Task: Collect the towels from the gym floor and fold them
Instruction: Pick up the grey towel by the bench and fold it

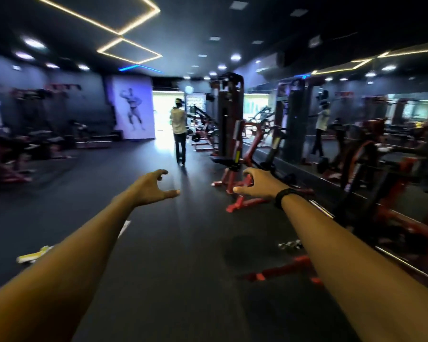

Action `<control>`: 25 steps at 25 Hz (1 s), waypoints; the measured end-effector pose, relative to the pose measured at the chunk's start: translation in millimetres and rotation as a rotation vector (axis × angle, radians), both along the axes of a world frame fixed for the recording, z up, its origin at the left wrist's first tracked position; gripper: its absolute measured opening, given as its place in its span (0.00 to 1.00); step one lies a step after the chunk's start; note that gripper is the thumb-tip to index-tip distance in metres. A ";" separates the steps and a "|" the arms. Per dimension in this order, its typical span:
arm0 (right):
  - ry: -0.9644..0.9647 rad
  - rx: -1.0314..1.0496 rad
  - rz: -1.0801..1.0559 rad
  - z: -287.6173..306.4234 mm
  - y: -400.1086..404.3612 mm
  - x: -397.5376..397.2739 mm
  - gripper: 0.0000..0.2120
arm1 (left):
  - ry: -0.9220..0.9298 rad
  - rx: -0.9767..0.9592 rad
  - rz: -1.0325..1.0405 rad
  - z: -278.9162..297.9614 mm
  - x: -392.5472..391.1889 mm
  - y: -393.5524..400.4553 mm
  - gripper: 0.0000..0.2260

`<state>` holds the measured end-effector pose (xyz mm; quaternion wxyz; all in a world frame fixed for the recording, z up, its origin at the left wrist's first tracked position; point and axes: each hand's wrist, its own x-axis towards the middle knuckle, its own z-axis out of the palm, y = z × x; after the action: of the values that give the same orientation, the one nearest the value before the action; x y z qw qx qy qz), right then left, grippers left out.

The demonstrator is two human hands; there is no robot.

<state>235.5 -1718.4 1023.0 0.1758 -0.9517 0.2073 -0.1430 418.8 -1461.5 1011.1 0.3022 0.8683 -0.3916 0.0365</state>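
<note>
Head view is aimed down a long gym aisle, and 2 bare arms are stretched forward over the dark floor (183, 243). Nothing is held by the left hand (150, 187): its fingers are loosely curved and spread wide, thumb apart. The right hand (258, 183), with a black wristband (286, 197) behind it, is likewise empty and spread, fingers arched.

A pale yellow cloth (34, 255), probably 1 of the towels, is seen flat on the floor at about 8 o'clock, beside the left forearm and well apart from both hands. A small white shape (124, 227) near that forearm is too blurred to be identified. No other towel can be made out.

Red machines (235, 174) are lined along the mirror wall from 1 to 4 o'clock, a second person (179, 129) is standing at 12 o'clock near the bright doorway, and a poster (132, 109) is hung at 11 o'clock.

Collection is judged barely begun. A towel like this is expected to be light, soft and limp, sagging wherever it is lifted, so it is best pinched at 2 corners along 1 edge and shaken straight before folding. Little slip or damage is to be feared.
</note>
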 end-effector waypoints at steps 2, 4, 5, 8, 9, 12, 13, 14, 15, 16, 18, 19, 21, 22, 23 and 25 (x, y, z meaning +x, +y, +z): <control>-0.005 0.003 0.081 -0.6 42.4 58.2 0.39 | 0.003 0.004 0.087 3.0 33.9 59.7 0.38; -0.010 -0.007 0.179 -2.6 95.3 114.7 0.39 | 0.010 0.002 0.181 2.6 64.7 123.9 0.38; -0.015 -0.014 0.232 -4.9 122.7 141.1 0.39 | 0.011 -0.004 0.222 1.1 77.2 154.6 0.38; -0.028 -0.001 0.362 -14.8 204.5 207.5 0.38 | 0.033 0.003 0.340 -3.7 105.3 239.4 0.39; -0.025 0.018 0.399 -18.0 226.8 225.7 0.38 | 0.043 0.010 0.377 -4.6 111.7 262.4 0.40; -0.011 0.022 0.524 -24.5 296.0 282.2 0.38 | 0.053 0.016 0.504 -8.3 133.7 336.6 0.42; -0.004 0.019 0.566 -25.8 316.6 299.6 0.38 | 0.055 0.011 0.546 -11.1 140.0 358.4 0.42; 0.004 0.013 0.606 -27.3 336.3 316.2 0.38 | 0.055 0.006 0.584 -14.6 146.2 378.4 0.42; 0.016 0.010 0.642 -29.7 355.0 333.3 0.38 | 0.063 0.005 0.625 -19.2 152.4 397.3 0.41; 0.028 0.008 0.680 -32.0 373.4 350.9 0.39 | 0.077 0.008 0.668 -23.6 157.8 415.4 0.40; 0.043 0.013 0.749 -36.4 407.1 383.4 0.39 | 0.101 0.025 0.742 -29.5 166.2 447.0 0.40; 0.047 0.013 0.793 -38.7 428.2 403.1 0.39 | 0.104 0.035 0.786 -31.5 171.6 465.5 0.41; 0.051 0.002 0.892 -41.3 473.1 441.9 0.39 | 0.097 0.044 0.882 -34.5 183.8 502.9 0.40; 0.056 0.005 0.945 -42.1 496.6 460.2 0.40 | 0.096 0.042 0.932 -35.6 189.5 520.7 0.40; 0.060 0.011 0.996 -43.0 519.1 478.8 0.40 | 0.093 0.032 0.980 -36.0 194.8 537.5 0.39; 0.069 0.017 1.087 -40.3 560.7 513.8 0.41 | 0.092 0.015 1.072 -30.7 203.3 567.2 0.39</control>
<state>749.3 -1157.7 982.7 0.2252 -0.9244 -0.3078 0.0017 622.1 -894.3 980.4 0.2520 0.9493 0.1199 0.1448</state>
